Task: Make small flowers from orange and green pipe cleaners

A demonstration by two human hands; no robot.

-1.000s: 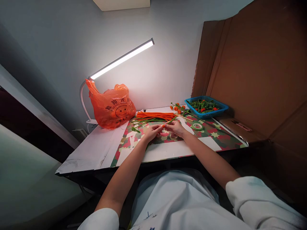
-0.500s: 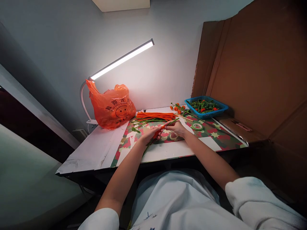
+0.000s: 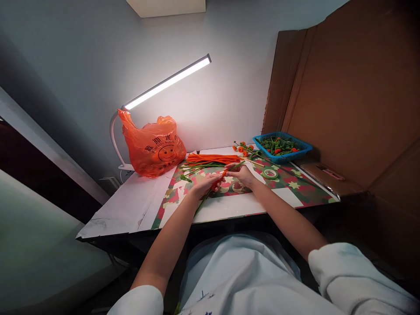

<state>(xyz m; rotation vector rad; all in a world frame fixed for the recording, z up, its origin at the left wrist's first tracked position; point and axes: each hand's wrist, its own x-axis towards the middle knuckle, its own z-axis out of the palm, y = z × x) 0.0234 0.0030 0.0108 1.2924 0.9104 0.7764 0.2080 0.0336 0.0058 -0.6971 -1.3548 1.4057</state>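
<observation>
Above the near middle of the table my left hand (image 3: 208, 182) is closed around an orange pipe cleaner piece (image 3: 224, 173), from which a green stem (image 3: 205, 202) slants down towards the table edge. Fingers of my right hand (image 3: 243, 175) pinch at the other end of this piece, right beside the left fingertips. A green tip (image 3: 236, 166) points up and right past the right fingers. What lies between the fingertips is partly hidden. Behind the hands lie a bundle of orange pipe cleaners (image 3: 213, 159) and several green stems (image 3: 200, 165).
A green tape roll (image 3: 270, 174) lies right of my hands. Orange flowers on stems (image 3: 243, 148) and a blue basket (image 3: 305, 149) of similar pieces are at the back right. An orange plastic bag (image 3: 152, 148) hangs by the lamp (image 3: 169, 82). Cardboard (image 3: 328, 100) stands on the right.
My fingertips have shifted slightly around the orange piece, and less orange shows between the hands. The arms and the things on the table look the same.
</observation>
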